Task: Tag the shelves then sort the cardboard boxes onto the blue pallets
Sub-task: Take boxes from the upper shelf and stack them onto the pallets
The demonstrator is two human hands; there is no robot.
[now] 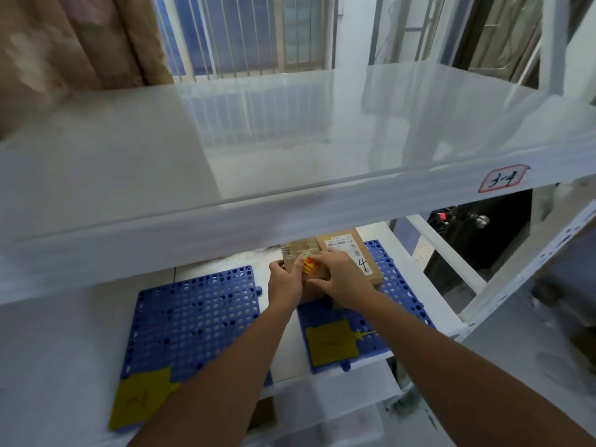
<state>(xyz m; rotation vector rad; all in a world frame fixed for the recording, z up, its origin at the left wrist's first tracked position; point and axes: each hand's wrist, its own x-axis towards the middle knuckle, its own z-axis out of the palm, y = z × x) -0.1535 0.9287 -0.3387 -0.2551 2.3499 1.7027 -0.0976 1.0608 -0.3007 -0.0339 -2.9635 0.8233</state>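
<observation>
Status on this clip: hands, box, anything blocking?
Left hand and right hand gripping taped box over right pallet. Numbered box alongside. Nothing blocking.

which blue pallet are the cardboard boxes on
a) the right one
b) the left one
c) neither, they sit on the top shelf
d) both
a: both hands hold a taped cardboard box on the right blue pallet, beside a second box marked 4; the left blue pallet holds only a yellow tag.
</observation>
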